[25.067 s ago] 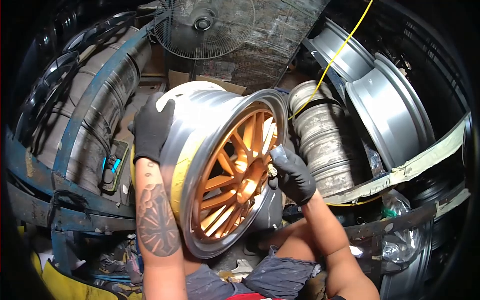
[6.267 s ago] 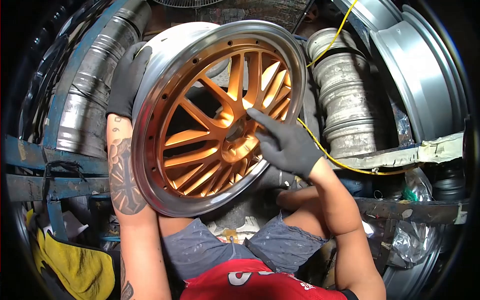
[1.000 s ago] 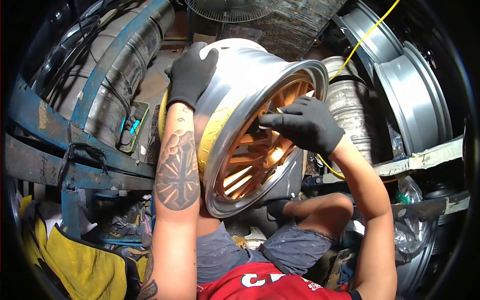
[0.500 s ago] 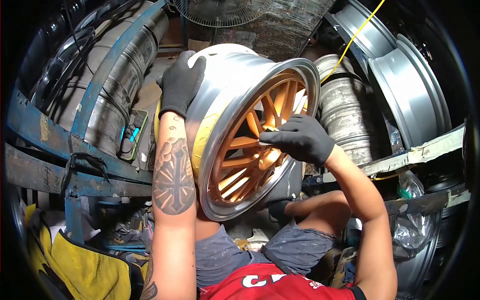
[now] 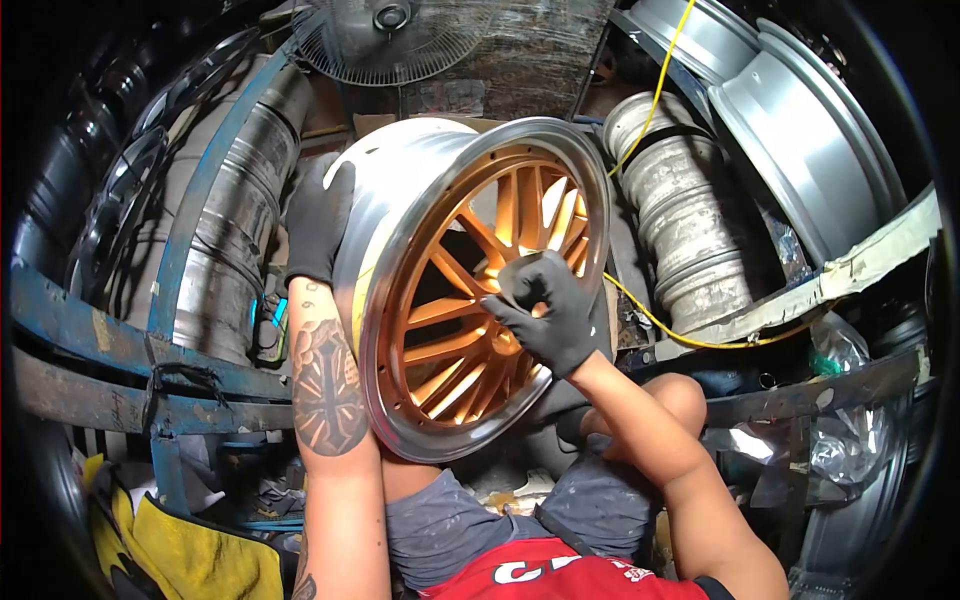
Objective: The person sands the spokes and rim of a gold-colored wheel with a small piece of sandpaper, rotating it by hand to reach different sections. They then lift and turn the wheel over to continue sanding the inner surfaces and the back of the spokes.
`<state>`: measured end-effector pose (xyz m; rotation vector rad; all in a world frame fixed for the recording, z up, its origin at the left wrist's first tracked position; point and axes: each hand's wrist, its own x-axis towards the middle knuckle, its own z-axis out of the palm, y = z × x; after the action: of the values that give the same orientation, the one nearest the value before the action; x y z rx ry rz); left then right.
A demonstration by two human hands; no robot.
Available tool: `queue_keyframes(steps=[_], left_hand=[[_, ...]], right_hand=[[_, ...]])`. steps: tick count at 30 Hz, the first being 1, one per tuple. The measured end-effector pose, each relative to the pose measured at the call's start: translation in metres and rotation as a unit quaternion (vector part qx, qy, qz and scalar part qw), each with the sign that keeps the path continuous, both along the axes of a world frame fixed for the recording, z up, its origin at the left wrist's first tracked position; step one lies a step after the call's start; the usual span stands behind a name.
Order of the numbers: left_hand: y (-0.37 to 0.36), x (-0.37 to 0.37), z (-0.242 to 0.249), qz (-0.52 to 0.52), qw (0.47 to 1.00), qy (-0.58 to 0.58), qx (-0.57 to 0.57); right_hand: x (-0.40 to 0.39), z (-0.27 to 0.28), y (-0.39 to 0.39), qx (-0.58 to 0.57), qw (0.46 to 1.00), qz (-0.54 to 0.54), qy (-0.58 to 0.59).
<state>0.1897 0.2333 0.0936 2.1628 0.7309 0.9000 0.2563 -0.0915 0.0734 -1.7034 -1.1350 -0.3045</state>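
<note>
A car wheel rim (image 5: 378, 390) stands tilted between my knees, with gold spokes (image 5: 455, 272), a polished silver lip and a silver barrel. My left hand (image 5: 318, 222), in a dark grey glove, is closed over the back edge of the barrel on the left side; its fingertips are partly hidden. My right hand (image 5: 556, 318), gloved alike, is in front of the spokes near the hub, its fingers curled. Pinched in it is a thin, dark grey pad (image 5: 518, 277) that resembles a piece of sandpaper.
Stacked bare metal rims (image 5: 690, 220) lie to the right, and more (image 5: 238, 190) to the left behind a blue metal frame (image 5: 190, 225). A fan (image 5: 390, 40) stands ahead. A yellow cable (image 5: 655, 318) runs on the right. A yellow cloth (image 5: 200, 550) hangs at lower left.
The wheel has shifted left in view and turned its spoked face more toward me. My right hand has rolled over, thumb side now showing, with the grey pad more visible. My left hand keeps its hold.
</note>
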Motion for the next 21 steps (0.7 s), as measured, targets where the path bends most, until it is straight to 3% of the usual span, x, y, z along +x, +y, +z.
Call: queue_keyframes(steps=[9, 16, 21], left_hand=[[-0.002, -0.002, 0.006, -0.026, 0.999, -0.006, -0.032], [-0.024, -0.005, 0.023, -0.042, 0.995, -0.020, -0.089], [-0.018, -0.005, 0.018, -0.066, 0.992, -0.032, -0.100]], right_hand=[[-0.005, 0.014, 0.032, 0.107, 0.993, -0.020, -0.042], [-0.014, 0.003, 0.026, 0.067, 0.994, -0.050, -0.063], [-0.016, -0.011, 0.016, 0.038, 0.996, -0.077, 0.002]])
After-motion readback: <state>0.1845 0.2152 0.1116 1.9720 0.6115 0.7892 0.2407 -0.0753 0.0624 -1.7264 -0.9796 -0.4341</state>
